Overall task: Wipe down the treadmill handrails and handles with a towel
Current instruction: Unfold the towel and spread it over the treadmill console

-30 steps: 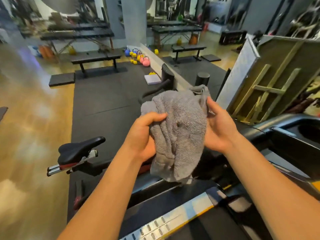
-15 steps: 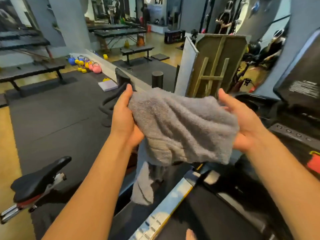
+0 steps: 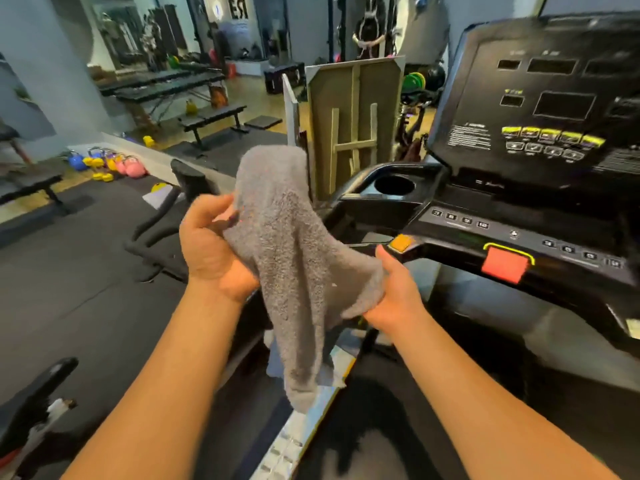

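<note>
**Towel in hand, handrail not yet touched**

The grey towel (image 3: 294, 258) is held in the air at the centre of the view, between both hands and clear of the treadmill. The left hand (image 3: 211, 251), at 9 o'clock of the towel, has its fingers curled into the cloth's upper edge. The right hand (image 3: 394, 296), at 4 o'clock of the towel, pinches a lower corner between thumb and fingers. A loose tail hangs toward 6 o'clock over the treadmill's side rail (image 3: 298, 441).

The step in hand is judged to be preparation of the towel. It is advised that the hanging tail be gathered into a pad before contact, so that no loose end drags on the deck. The nearest handle (image 3: 367, 244) lies just behind the right hand at 1 o'clock, below the cup holder (image 3: 394, 186); the pad is best wrapped round it and drawn along its length. The red stop key (image 3: 505, 266) and the console buttons (image 3: 460, 220) at 2 o'clock are best avoided.

Against the frame half a second earlier, the towel is no longer stretched broad between the hands but is bunched and draped lengthwise. The view has swung right, and the console (image 3: 540, 109) is now seen in full.
</note>
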A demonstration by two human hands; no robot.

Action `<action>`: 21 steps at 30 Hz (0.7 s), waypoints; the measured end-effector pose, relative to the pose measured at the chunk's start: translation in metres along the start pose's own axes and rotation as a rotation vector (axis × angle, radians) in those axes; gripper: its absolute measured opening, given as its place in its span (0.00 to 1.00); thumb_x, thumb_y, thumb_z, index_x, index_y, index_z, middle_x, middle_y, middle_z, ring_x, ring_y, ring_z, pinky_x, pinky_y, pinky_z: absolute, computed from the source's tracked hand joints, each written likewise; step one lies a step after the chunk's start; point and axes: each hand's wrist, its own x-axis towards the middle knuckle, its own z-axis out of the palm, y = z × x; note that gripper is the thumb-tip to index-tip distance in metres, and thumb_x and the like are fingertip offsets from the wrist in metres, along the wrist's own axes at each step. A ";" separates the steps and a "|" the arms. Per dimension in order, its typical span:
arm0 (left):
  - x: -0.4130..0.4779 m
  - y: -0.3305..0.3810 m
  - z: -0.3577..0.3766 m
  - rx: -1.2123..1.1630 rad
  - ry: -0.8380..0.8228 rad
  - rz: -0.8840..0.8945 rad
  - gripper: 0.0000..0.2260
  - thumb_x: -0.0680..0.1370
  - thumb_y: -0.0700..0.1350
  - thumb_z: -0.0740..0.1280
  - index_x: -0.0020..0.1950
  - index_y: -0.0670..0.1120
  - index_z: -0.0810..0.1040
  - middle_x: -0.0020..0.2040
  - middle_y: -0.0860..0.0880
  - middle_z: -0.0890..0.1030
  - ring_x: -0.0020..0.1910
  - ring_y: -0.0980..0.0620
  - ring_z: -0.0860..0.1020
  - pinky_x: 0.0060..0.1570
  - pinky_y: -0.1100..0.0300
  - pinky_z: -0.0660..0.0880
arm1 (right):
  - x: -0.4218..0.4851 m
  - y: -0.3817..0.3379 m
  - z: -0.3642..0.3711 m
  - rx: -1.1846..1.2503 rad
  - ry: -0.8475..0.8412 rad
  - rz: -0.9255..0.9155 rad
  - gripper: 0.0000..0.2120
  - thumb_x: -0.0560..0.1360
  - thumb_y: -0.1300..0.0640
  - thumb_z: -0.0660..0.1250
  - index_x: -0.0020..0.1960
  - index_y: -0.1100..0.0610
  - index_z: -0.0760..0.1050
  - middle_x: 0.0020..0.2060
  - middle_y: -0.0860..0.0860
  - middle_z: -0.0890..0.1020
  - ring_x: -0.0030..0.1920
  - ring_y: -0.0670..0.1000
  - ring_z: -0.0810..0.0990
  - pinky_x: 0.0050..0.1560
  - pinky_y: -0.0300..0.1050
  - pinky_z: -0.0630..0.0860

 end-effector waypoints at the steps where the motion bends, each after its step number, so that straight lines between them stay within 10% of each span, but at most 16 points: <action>1: 0.001 -0.006 0.003 -0.004 0.028 -0.003 0.22 0.80 0.44 0.50 0.63 0.35 0.77 0.63 0.36 0.78 0.65 0.38 0.74 0.70 0.46 0.63 | -0.005 -0.023 -0.001 -0.021 -0.014 -0.040 0.21 0.75 0.47 0.62 0.61 0.60 0.78 0.54 0.61 0.82 0.51 0.60 0.82 0.57 0.56 0.76; 4: 0.002 -0.031 0.009 -0.064 0.121 -0.038 0.22 0.80 0.54 0.61 0.64 0.38 0.76 0.64 0.37 0.77 0.67 0.38 0.72 0.72 0.46 0.60 | -0.021 -0.083 -0.001 -0.091 -0.089 -0.202 0.12 0.74 0.53 0.64 0.50 0.58 0.81 0.44 0.57 0.84 0.45 0.56 0.84 0.51 0.52 0.80; 7: 0.004 -0.049 0.001 0.002 0.359 0.021 0.17 0.72 0.52 0.72 0.55 0.42 0.82 0.55 0.44 0.82 0.57 0.45 0.80 0.60 0.48 0.75 | -0.030 -0.117 -0.013 -0.220 -0.145 -0.232 0.22 0.81 0.50 0.57 0.34 0.55 0.80 0.30 0.51 0.81 0.33 0.50 0.82 0.41 0.46 0.77; 11: 0.006 -0.073 -0.003 -0.004 0.530 0.050 0.27 0.49 0.31 0.75 0.48 0.37 0.80 0.45 0.43 0.80 0.45 0.46 0.81 0.45 0.53 0.82 | -0.040 -0.150 -0.039 -0.438 -0.063 -0.325 0.10 0.81 0.58 0.60 0.58 0.52 0.77 0.39 0.52 0.85 0.36 0.50 0.83 0.37 0.42 0.80; 16: 0.013 -0.082 0.009 0.119 0.566 -0.029 0.29 0.62 0.29 0.59 0.62 0.42 0.77 0.57 0.38 0.82 0.53 0.39 0.83 0.48 0.47 0.80 | -0.051 -0.174 -0.079 -0.559 0.142 -0.543 0.17 0.77 0.71 0.59 0.59 0.56 0.78 0.45 0.54 0.82 0.43 0.50 0.81 0.49 0.46 0.78; 21: 0.033 -0.068 0.016 0.246 0.448 -0.048 0.08 0.79 0.43 0.64 0.42 0.47 0.81 0.44 0.51 0.79 0.46 0.52 0.77 0.55 0.59 0.73 | -0.081 -0.204 -0.090 -0.411 0.066 -0.603 0.17 0.75 0.72 0.56 0.54 0.59 0.78 0.42 0.56 0.80 0.43 0.54 0.79 0.46 0.49 0.76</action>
